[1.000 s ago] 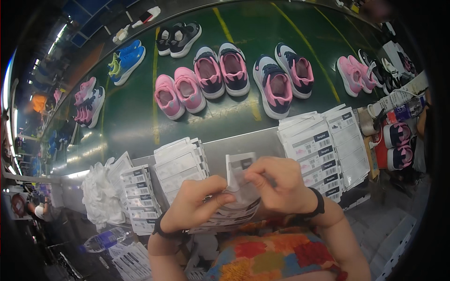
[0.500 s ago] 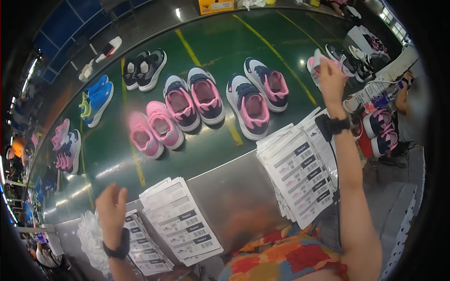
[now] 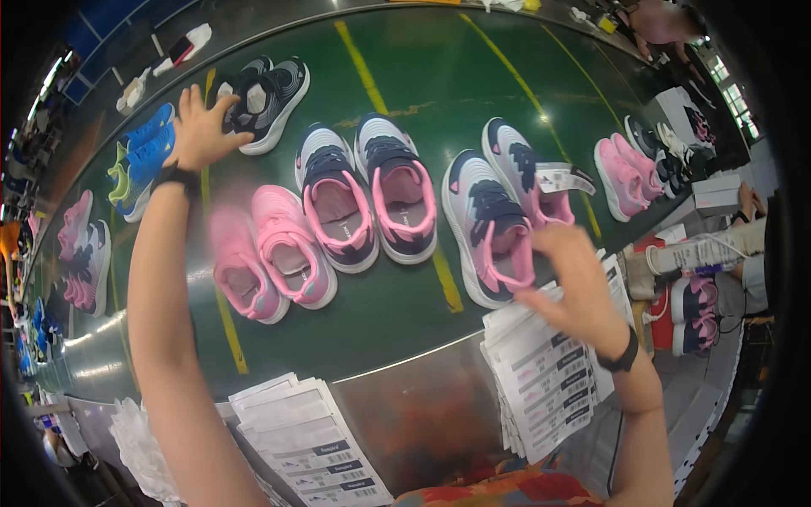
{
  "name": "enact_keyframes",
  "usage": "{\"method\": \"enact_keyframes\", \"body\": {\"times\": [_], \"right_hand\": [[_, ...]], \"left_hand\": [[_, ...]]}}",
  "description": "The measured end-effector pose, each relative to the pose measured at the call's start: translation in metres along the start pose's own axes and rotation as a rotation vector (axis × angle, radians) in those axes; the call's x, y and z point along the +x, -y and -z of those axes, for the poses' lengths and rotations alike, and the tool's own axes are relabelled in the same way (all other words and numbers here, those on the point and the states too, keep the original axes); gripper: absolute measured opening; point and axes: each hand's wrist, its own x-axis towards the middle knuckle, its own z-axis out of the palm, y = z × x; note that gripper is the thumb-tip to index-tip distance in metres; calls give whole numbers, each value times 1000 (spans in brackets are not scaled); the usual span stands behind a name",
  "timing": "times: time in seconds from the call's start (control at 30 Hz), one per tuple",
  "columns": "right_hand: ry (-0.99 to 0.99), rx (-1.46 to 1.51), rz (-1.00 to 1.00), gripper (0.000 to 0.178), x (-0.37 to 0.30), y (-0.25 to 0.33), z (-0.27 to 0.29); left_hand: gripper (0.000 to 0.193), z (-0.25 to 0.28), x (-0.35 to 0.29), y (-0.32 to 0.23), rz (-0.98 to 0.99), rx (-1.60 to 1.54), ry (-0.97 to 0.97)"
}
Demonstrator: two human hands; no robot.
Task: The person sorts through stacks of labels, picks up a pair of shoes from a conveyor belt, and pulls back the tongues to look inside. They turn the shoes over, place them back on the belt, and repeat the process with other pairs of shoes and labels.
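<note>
My left hand (image 3: 203, 131) is open, fingers spread, beside a pair of black shoes (image 3: 270, 101) and blue shoes (image 3: 150, 156). My right hand (image 3: 583, 283) is at the heel of a white, navy and pink sneaker (image 3: 481, 215), thumb and fingers apart; whether it touches the shoe I cannot tell. A white printed tag (image 3: 564, 179) sits across the opening of that sneaker's mate (image 3: 513, 160). Left of them stand a similar pair (image 3: 363, 194) and pink sneakers (image 3: 291, 241), one partly blurred. Below my right hand lies a stack of label sheets (image 3: 549, 380).
The green belt (image 3: 405, 317) has yellow stripes. A second label stack (image 3: 312, 435) lies at the near edge, with crumpled white paper (image 3: 144, 439) left of it. More pink shoes (image 3: 623, 173) stand to the right, near a white box (image 3: 716, 193) and another person's hand (image 3: 748, 203).
My left hand has reached forward to the black shoes. My right hand has come back from the pink shoes at right; the white paper it held is gone from it, and a tag shows on a sneaker.
</note>
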Motion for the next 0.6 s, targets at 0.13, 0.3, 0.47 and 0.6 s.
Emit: {"method": "enact_keyframes", "body": {"times": [0.13,0.3,0.47,0.6], "right_hand": [[171,-57,17,47,-14,1,-32],[138,-216,-64,46,18,-13,-44],[31,-27,10,52,47,12,-11],[89,181,231,61,98,53,-57]], "left_hand": [[79,-38,45,9,99,-136,378],[77,-6,26,35,39,-248,171],[70,99,-52,47,125,-389,30],[67,134,-180,70,315,-220,146]]}}
